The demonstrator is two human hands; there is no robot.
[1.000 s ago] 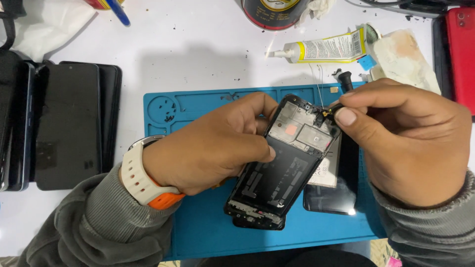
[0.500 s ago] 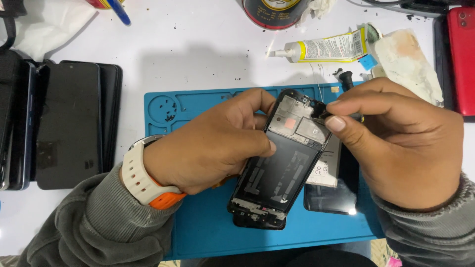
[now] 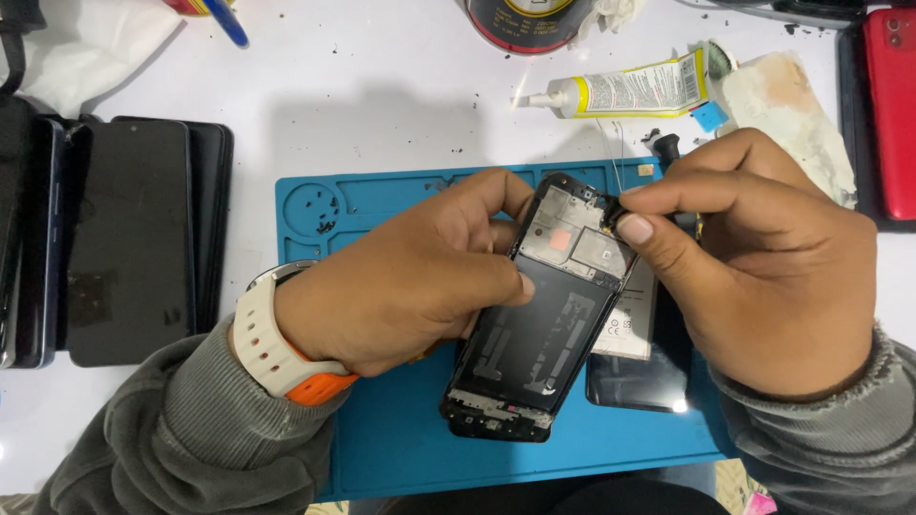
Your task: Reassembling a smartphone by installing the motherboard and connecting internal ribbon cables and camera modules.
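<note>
My left hand [image 3: 410, 277] grips an opened black phone frame [image 3: 544, 324] by its left edge and holds it tilted over a blue work mat [image 3: 401, 448]. My right hand [image 3: 754, 267] pinches a small dark part [image 3: 611, 212] between thumb and forefinger at the frame's top right corner. A flat battery [image 3: 630, 319] and a dark phone panel [image 3: 639, 377] lie on the mat under the frame's right side. A pale watch with an orange band sits on my left wrist.
Several dark phones [image 3: 124, 238] lie stacked at the left of the white table. A glue tube [image 3: 630, 91] and a stained cloth [image 3: 792, 110] lie behind the mat. A red phone [image 3: 892, 105] is at the far right, a round tin [image 3: 525, 24] at the top.
The phone frame has been turned slightly more upright. My right hand's pinch has shifted a little left along the frame's top corner.
</note>
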